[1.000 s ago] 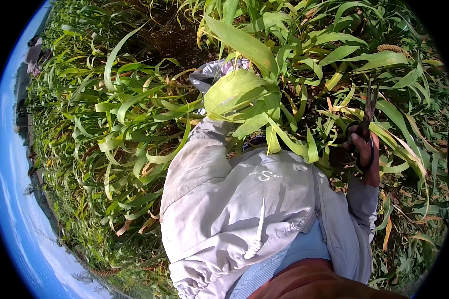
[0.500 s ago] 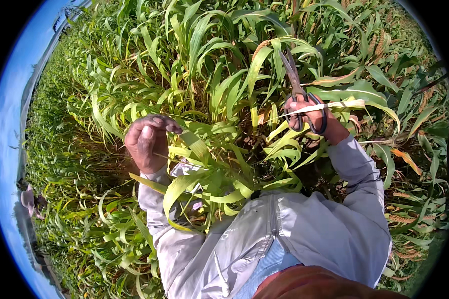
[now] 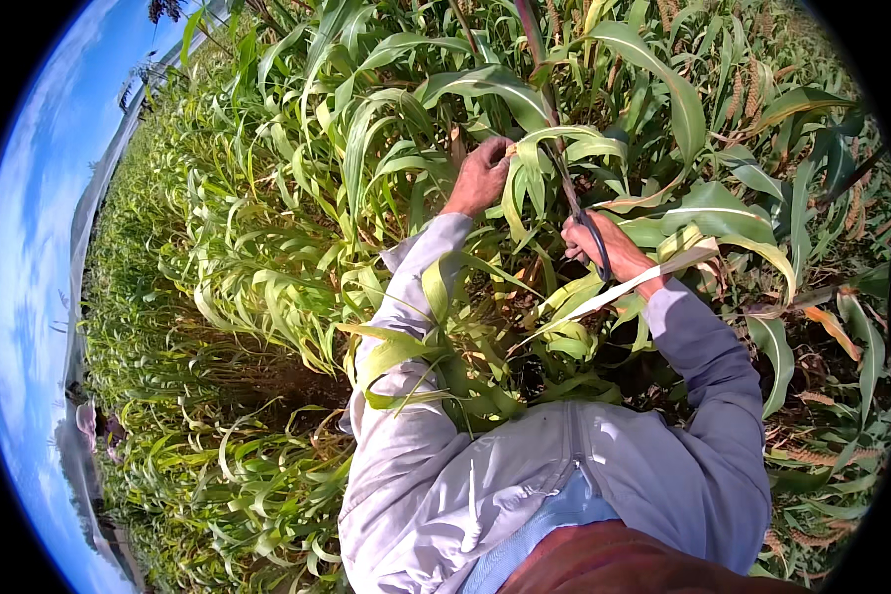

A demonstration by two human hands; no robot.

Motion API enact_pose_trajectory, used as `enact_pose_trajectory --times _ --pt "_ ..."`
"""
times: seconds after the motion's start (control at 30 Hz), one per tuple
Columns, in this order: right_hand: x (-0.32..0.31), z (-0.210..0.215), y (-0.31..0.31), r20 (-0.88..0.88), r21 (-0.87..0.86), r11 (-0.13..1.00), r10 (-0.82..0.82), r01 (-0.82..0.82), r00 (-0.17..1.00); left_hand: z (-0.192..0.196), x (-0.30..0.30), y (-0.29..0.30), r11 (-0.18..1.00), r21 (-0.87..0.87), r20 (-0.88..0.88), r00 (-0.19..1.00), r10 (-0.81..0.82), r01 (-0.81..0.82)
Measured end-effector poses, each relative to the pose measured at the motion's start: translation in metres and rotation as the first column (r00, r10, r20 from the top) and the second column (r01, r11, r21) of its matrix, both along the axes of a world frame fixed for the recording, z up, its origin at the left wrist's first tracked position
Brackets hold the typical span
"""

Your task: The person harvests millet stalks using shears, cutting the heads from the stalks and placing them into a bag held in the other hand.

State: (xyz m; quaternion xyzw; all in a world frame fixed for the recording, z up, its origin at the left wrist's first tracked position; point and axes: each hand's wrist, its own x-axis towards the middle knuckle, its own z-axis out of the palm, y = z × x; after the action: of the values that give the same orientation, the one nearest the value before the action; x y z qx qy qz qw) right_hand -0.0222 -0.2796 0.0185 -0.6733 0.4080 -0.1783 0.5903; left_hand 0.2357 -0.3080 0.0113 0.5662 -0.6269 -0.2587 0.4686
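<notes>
The fingers of the left hand [image 3: 480, 181] are curling in at the near edge of an arching leaf [image 3: 537, 158], and their tips are meeting its left end; I cannot tell whether they are pinching the leaf or something hidden inside the grasp. The fingers of the right hand [image 3: 614, 247] are closing around the dark handles of the scissors [image 3: 577, 209], which are pointing away from the body, their blades running close to the line of a reddish stalk [image 3: 535, 35]; whether the blades are parting cannot be told. The scissors are sitting just right of the left hand and slightly nearer. A pale, dry strip [image 3: 678, 261] is crossing over the right wrist, slanting down toward the near left. Behind the hands, the left sleeve [image 3: 411, 292] and the right sleeve [image 3: 703, 342] are reaching out from a light grey jacket [image 3: 653, 455], and yellow-green leaves [image 3: 391, 356] are draping over the left sleeve. The jacket is gaping below its zip, showing a blue shirt [image 3: 564, 507], with a red-brown cloth [image 3: 614, 559] nearest. To the right, a broad leaf [image 3: 715, 213] is spreading beyond the right hand, and an orange leaf [image 3: 834, 332] is hanging farther right. Brownish seed heads [image 3: 752, 89] are standing at the far right, and blue sky [image 3: 30, 198] is curving along the left.
</notes>
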Motion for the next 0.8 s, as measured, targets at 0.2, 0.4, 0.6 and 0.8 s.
enact_pose_trajectory --times 0.2,0.4,0.6,0.8 --pt "0.009 -0.028 -0.023 0.124 -0.344 0.929 -0.096 0.133 0.988 0.000 -0.034 0.072 1.000 0.001 0.056 0.998 -0.028 0.028" --pt "-0.011 -0.001 0.021 0.216 0.088 0.994 -0.077 0.059 0.973 -0.003 0.007 0.151 0.950 0.015 -0.443 0.850 0.286 -0.312" --pt "-0.017 0.009 0.065 0.164 0.087 0.966 0.227 -0.243 0.960 -0.041 0.097 0.201 0.581 -0.002 -0.444 0.521 0.729 -0.814" --pt "0.037 0.003 0.083 0.069 -0.152 0.888 0.448 -0.434 0.891 -0.089 0.148 0.160 0.755 0.000 -0.124 0.749 0.650 -0.656"
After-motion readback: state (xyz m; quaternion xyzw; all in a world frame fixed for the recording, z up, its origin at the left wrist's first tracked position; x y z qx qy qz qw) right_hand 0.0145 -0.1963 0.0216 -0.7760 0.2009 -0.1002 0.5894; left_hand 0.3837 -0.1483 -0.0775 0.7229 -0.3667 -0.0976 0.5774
